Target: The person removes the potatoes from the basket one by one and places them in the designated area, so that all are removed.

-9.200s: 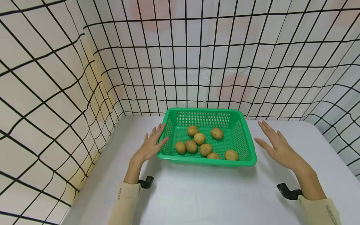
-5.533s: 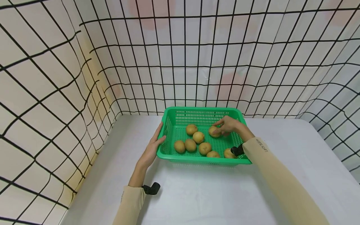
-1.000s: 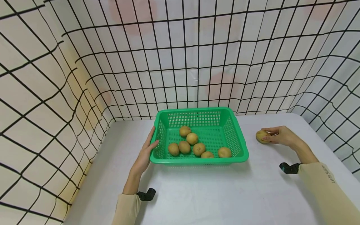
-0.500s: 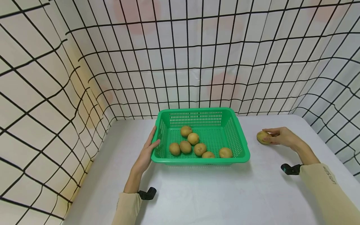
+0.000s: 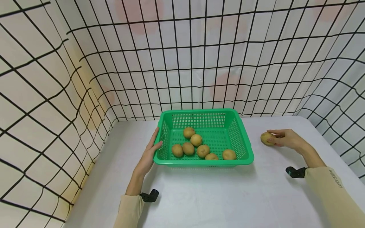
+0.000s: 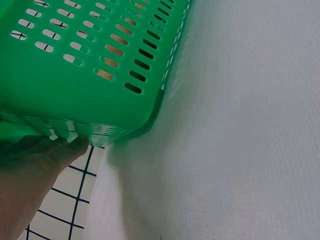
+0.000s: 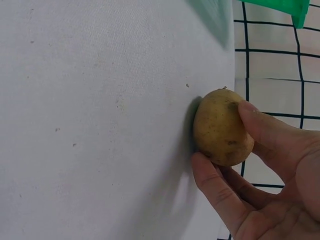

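Note:
In the head view, my right hand point(image 5: 288, 139) pinches a potato point(image 5: 266, 138) over the white tabletop, to the right of the basket. Close up in the right wrist view, this potato point(image 7: 220, 127) is yellow-brown with dark specks, held between thumb and fingers low against the white surface. My left hand point(image 5: 146, 158) lies along the left side of the green basket point(image 5: 205, 163), fingers straight on the outer wall and thumb over the rim. Several potatoes point(image 5: 188, 148) lie in the basket, mostly in its left and front part. The left wrist view has the fingers partly hidden behind the basket wall.
Black netting point(image 5: 199, 63) rises behind the white table point(image 5: 205, 196) and along both sides. The basket stands near the table's back edge. A small black wrist camera point(image 5: 149, 195) sits at the left cuff, another wrist camera point(image 5: 295, 172) at the right.
My right hand has taken the potato from the basket's back right and carried it to the table on the right. My left hand stays at the basket. The last second shows almost no motion.

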`<state>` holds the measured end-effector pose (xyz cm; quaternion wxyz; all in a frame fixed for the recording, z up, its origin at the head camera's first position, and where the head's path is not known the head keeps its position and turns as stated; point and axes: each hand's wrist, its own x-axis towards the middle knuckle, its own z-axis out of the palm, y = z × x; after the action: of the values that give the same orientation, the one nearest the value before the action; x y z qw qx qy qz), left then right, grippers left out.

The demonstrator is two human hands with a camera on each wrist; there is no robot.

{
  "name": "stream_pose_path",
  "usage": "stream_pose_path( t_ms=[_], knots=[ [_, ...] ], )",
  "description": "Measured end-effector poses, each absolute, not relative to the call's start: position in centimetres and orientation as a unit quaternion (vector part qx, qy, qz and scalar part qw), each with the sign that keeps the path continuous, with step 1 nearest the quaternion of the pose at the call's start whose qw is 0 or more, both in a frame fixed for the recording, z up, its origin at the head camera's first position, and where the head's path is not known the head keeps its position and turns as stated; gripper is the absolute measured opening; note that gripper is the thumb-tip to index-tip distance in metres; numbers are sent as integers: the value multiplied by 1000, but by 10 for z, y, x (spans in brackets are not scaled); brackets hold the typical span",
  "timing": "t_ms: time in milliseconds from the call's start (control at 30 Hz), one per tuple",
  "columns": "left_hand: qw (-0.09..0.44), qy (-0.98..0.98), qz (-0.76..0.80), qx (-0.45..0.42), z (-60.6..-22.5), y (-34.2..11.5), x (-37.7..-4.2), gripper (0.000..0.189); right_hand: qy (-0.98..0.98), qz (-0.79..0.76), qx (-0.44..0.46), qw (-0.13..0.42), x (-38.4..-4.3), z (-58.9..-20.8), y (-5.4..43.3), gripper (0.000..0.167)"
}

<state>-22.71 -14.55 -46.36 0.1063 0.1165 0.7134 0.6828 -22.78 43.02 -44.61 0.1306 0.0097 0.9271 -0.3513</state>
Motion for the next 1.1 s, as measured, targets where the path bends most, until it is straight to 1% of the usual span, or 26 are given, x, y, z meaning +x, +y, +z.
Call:
stream_pose_path(
  t_ms=[233,533,700,867,1100],
  knots=[
    [103,713,683,120,-463,-144,-227,65,929,-346,11,128,-225,-444,429,76],
    [112,702,693,123,-461,-144,-227,64,937,-328,7,122,-225,-442,432,74],
    [112,702,692,124,-461,-144,-226,65,941,-320,-5,111,-224,-440,434,70],
    [110,705,689,124,-461,-145,-226,64,943,-319,-12,96,-225,-433,431,67],
    [109,704,690,125,-462,-144,-227,64,941,-325,-7,93,-228,-415,419,66]
  ],
)
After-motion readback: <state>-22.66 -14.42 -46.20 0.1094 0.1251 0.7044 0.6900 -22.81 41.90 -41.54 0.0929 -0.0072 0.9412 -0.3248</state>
